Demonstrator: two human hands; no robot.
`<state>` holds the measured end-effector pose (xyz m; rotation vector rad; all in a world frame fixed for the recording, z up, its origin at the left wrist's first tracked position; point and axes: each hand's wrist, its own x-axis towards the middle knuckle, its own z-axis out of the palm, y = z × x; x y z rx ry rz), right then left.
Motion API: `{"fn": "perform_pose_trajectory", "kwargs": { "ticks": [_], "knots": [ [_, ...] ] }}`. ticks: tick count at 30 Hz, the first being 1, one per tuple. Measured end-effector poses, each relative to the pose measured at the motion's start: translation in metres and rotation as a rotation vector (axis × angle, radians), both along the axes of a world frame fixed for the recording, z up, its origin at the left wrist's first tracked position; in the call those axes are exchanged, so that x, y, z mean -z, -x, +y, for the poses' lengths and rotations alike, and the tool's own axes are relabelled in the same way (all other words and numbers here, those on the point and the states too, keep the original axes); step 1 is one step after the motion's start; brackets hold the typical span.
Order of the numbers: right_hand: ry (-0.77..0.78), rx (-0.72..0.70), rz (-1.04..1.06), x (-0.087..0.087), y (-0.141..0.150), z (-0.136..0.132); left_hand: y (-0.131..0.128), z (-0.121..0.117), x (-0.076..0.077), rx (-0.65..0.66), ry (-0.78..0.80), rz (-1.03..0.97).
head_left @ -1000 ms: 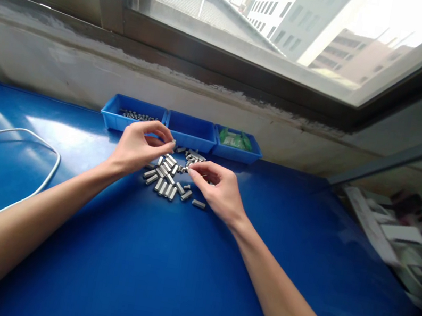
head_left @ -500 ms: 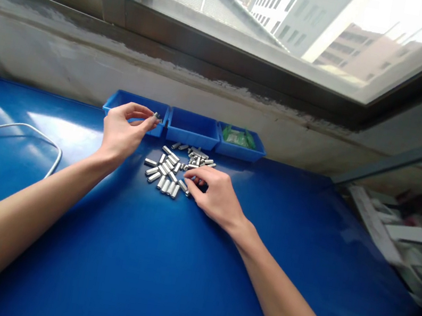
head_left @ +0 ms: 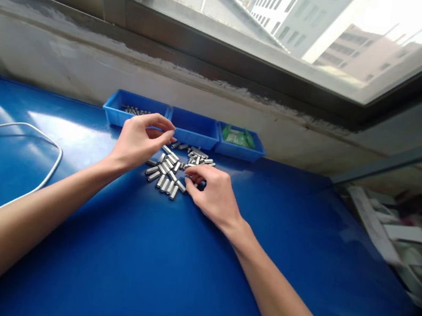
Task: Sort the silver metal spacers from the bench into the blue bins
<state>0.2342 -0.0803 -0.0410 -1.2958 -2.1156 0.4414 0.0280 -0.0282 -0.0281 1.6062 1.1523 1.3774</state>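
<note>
Many short silver hexagonal metal standoffs lie in a loose pile on the blue table. Just above the pile's far left side is my left hand, its thumb and forefinger pinched together; whatever is between the tips is too small to make out. My right hand stays low at the pile's right edge with fingers curled and thumb close to the forefinger, their contents hidden. Behind my left hand stands a blue bin with small metal pieces in it.
A middle blue bin and a right blue bin holding a green-edged plastic bag complete the row against the wall. A white cable curves over the table's left side. A window rises behind.
My left hand has moved right and slightly down from the left bin towards the pile, uncovering the small pieces inside that bin. My right hand has hardly moved; a few standoffs near it shifted slightly.
</note>
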Motion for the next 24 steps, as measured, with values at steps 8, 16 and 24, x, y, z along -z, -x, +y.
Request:
{"fn": "perform_pose_trajectory", "kwargs": {
  "ticks": [8, 16, 24],
  "knots": [
    [-0.109, 0.021, 0.072, -0.0020, 0.0019, -0.0016, -0.0033, -0.0039, 0.0011, 0.135, -0.009, 0.111],
    [0.197, 0.078, 0.541, 0.0015, -0.0005, 0.0044, -0.0034, -0.0048, 0.0000, 0.180, 0.026, 0.147],
    [0.280, 0.070, 0.622, -0.0002, -0.0003, 0.0037, -0.0033, -0.0044, 0.0005, 0.192, 0.031, 0.170]
  ]
}}
